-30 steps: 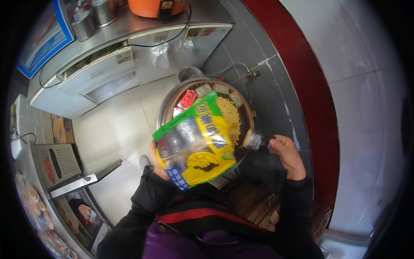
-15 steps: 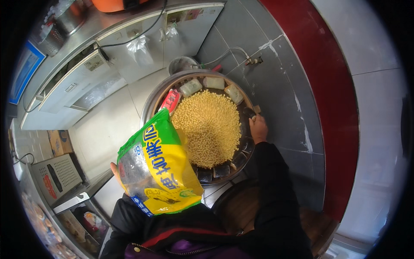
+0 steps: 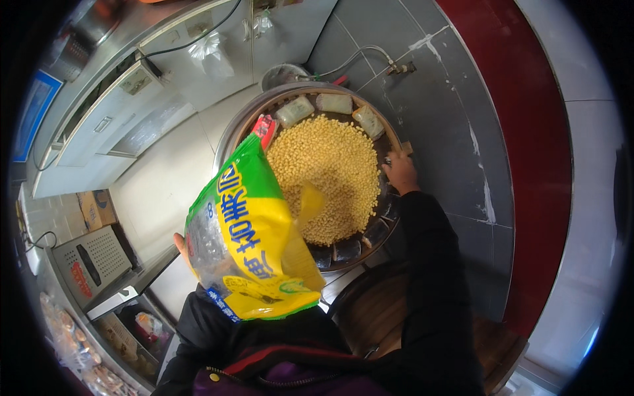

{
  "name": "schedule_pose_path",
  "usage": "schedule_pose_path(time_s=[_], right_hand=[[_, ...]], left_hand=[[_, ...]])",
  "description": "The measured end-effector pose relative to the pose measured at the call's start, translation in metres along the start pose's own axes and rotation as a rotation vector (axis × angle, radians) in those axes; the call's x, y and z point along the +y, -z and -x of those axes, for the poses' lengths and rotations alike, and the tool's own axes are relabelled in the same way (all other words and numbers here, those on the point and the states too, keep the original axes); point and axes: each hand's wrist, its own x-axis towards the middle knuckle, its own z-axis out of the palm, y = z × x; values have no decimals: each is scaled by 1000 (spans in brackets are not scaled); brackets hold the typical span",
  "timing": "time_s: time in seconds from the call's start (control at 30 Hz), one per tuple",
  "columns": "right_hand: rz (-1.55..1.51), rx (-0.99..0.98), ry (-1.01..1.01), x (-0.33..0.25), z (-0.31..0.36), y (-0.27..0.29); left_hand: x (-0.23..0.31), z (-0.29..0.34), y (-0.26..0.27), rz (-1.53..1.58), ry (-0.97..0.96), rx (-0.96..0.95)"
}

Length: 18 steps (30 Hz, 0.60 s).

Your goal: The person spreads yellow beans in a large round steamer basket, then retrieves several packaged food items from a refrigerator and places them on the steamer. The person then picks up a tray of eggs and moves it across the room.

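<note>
My left hand (image 3: 183,249) grips the side of a large green and yellow plastic bag (image 3: 247,241) with a clear window; most of the hand is hidden behind it. A loose yellow flap of the bag hangs over a round wood-rimmed tray (image 3: 256,105). Yellow beans or kernels (image 3: 323,155) are heaped in the tray's middle. My right hand (image 3: 401,173) is at the tray's right edge, fingers curled down by the rim; what they hold is hard to see. Pale wrapped packets (image 3: 335,103), dark packets (image 3: 347,249) and a red packet (image 3: 265,130) ring the heap.
A metal pot (image 3: 284,76) and a hose tap (image 3: 401,68) stand beyond the tray by the grey tiled wall (image 3: 456,152). White cabinets (image 3: 218,46) line the far left. A round wooden lid or stool top (image 3: 370,307) lies near my right arm.
The bag has shifted slightly right, and its yellow flap now stands out farther over the beans. My right hand has moved slightly up along the tray's edge. The whole view has also shifted.
</note>
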Motion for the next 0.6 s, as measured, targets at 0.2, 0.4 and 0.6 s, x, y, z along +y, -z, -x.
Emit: schedule_pose_path(time_s=[0.2,0.4,0.6], right_hand=[[177,76,37,8,32,6],[-593,303,148,-67,78,86],[-1255,-204,571,-157,189,207]], left_hand=[[-3,2,2,-12,20,-100],[-3,14,-21,38,163,-97],[1,26,-40,122,235,-150]])
